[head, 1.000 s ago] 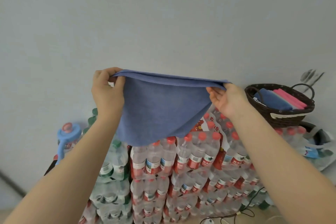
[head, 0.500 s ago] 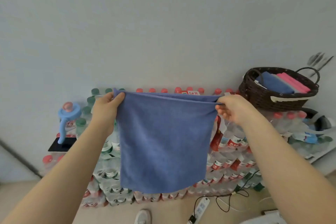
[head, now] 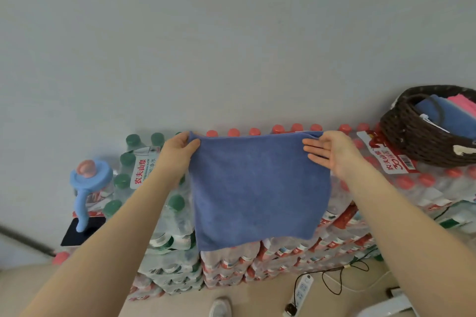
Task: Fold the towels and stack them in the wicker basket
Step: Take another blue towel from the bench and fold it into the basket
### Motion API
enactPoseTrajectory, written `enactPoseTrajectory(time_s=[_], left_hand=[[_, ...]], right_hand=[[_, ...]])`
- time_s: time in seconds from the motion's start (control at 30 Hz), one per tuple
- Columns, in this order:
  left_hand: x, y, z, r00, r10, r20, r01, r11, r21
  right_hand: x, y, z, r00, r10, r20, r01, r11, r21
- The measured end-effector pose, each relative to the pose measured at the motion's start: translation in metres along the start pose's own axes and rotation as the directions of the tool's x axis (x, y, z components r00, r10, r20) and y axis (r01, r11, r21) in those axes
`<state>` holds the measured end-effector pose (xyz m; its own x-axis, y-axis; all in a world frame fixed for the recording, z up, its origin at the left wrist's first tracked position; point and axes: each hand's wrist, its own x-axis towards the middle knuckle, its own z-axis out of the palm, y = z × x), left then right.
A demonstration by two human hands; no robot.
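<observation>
A blue towel (head: 257,188) lies spread over the top of stacked water-bottle packs, its lower part hanging over the front edge. My left hand (head: 177,149) pinches the towel's far left corner. At the far right corner, my right hand (head: 327,152) has its fingers stretched out flat, the thumb hidden. The dark wicker basket (head: 422,141) stands on the packs at the far right, holding a folded blue towel (head: 435,110) and a folded pink towel (head: 463,103).
Stacked packs of water bottles (head: 257,260) fill the space against the grey wall. A blue pump dispenser (head: 87,183) and a black phone (head: 82,231) sit at the left. A power strip (head: 301,291) with cables and a shoe (head: 220,306) are on the floor.
The towel came down from held high in the air to lying on the bottle packs. Both hands lowered with it, and the right hand's fingers have straightened.
</observation>
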<state>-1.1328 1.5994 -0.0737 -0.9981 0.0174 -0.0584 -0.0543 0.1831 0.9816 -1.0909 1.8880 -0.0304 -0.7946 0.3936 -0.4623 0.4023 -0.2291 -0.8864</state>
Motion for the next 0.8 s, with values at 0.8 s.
enactPoseTrajectory(time_s=[0.8], left_hand=[[0.102,-0.021,0.041,0.996,0.039,-0.082,0.028,0.726,0.687]], right_hand=[[0.091,0.02,0.035,0.924,-0.379,0.05,0.273,0.563,-0.78]])
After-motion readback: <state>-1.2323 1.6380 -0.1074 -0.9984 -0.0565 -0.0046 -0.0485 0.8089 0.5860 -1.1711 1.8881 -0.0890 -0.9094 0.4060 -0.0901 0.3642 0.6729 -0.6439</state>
